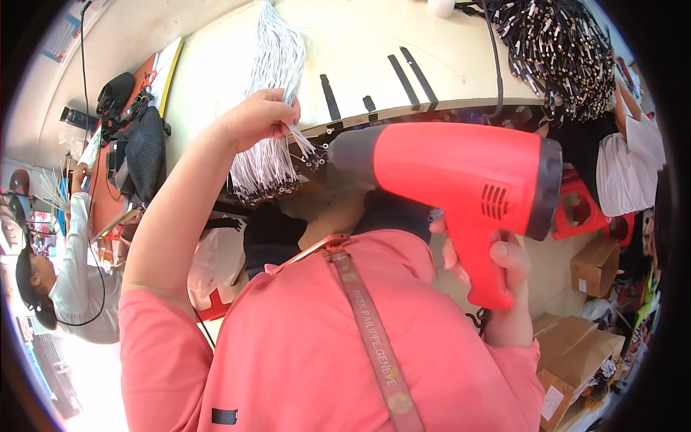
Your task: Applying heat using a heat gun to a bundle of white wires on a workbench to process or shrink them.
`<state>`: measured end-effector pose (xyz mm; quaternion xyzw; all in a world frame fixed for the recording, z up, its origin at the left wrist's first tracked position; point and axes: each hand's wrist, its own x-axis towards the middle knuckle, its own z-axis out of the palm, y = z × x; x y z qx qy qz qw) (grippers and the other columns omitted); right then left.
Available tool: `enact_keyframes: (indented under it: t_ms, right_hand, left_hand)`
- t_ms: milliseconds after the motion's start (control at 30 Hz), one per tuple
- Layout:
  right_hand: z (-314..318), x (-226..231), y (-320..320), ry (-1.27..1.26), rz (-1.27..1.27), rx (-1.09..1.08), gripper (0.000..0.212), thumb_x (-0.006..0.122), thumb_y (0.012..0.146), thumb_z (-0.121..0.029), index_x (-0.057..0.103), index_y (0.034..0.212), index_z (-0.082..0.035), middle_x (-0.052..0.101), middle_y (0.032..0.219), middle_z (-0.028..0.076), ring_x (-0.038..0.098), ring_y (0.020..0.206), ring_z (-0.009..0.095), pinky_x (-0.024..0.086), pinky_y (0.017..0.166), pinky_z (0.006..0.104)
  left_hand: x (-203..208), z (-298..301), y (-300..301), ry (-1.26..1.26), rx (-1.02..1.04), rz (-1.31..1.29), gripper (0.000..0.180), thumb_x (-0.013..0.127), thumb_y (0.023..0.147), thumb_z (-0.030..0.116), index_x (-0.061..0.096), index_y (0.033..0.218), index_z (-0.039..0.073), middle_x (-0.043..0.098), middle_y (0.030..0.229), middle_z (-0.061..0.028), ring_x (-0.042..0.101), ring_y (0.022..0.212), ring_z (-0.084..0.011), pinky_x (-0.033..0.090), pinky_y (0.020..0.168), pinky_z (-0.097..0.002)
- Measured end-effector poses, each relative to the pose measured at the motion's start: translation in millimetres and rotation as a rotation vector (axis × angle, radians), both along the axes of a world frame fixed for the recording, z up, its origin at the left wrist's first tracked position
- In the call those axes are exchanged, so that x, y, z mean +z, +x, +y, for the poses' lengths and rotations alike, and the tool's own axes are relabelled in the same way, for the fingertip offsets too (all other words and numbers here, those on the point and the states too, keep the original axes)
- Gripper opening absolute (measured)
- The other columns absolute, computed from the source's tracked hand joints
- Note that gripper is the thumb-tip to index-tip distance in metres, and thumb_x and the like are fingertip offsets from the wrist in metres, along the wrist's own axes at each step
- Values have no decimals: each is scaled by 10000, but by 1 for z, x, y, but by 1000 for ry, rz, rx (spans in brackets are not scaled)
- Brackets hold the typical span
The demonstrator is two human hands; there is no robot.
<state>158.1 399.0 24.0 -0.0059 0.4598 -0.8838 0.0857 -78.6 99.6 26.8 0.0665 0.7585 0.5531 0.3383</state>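
Heat gun aimed at white cord ends

Cords (270, 108) hang in a bundle off the surface (360, 50) edge. Left hand (255, 115), grip pinching a few cord ends. Right hand (497, 266), grip closed around red heat gun (461, 173), nozzle beside those tips. Most ends look untreated; work seems early.

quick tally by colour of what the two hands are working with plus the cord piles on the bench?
Red: 1, the heat gun gripped in the right hand
White: 1, the white cord bundle pinched by the left hand
Black: 1, the black cord pile on the table
Total: 3
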Motion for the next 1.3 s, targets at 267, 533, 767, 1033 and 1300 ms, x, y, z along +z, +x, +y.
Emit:
enact_keyframes:
  t_ms: [267, 533, 767, 1033, 1300]
  right_hand:
    - [-3, -2, -12, 0, -37, 156, 746, 687, 736, -316, 369, 1241, 131, 539, 1080, 310, 620, 693, 251, 481, 449, 254]
    - [-19, 13, -24, 70, -63, 170, 736, 669, 732, -339, 393, 1232, 124, 559, 1059, 296, 611, 648, 235, 461, 440, 262]
    - [-24, 12, -33, 91, -3, 28, 697, 649, 735, -358, 434, 1203, 111, 584, 1031, 279, 579, 582, 197, 444, 437, 251]
    - [-22, 12, -35, 132, -27, -20, 692, 634, 735, -342, 430, 1206, 121, 584, 1036, 277, 580, 577, 191, 450, 452, 247]
    - [-21, 12, -35, 81, -56, -24, 687, 632, 731, -333, 432, 1199, 129, 585, 1034, 276, 580, 552, 196, 461, 467, 254]
  left_hand:
    - [1, -9, -5, 50, -21, 2, 88, 499, 705, 56, 533, 782, 80, 520, 781, -3, 478, 680, -85, 398, 609, -219]
    - [0, -12, -7, 69, -52, -8, 70, 495, 702, 61, 529, 759, 85, 509, 754, 6, 474, 666, -86, 392, 602, -218]
    - [1, -12, -8, 82, -50, -39, 89, 503, 705, 32, 540, 779, 66, 522, 738, -6, 457, 650, -94, 380, 601, -226]
    - [6, -14, -10, 34, -94, -15, 77, 498, 673, 48, 510, 740, 83, 495, 745, 0, 460, 666, -94, 382, 603, -222]
    - [8, -16, -13, 68, -88, -45, 102, 493, 682, 30, 539, 770, 58, 528, 747, -10, 479, 677, -101, 396, 615, -235]
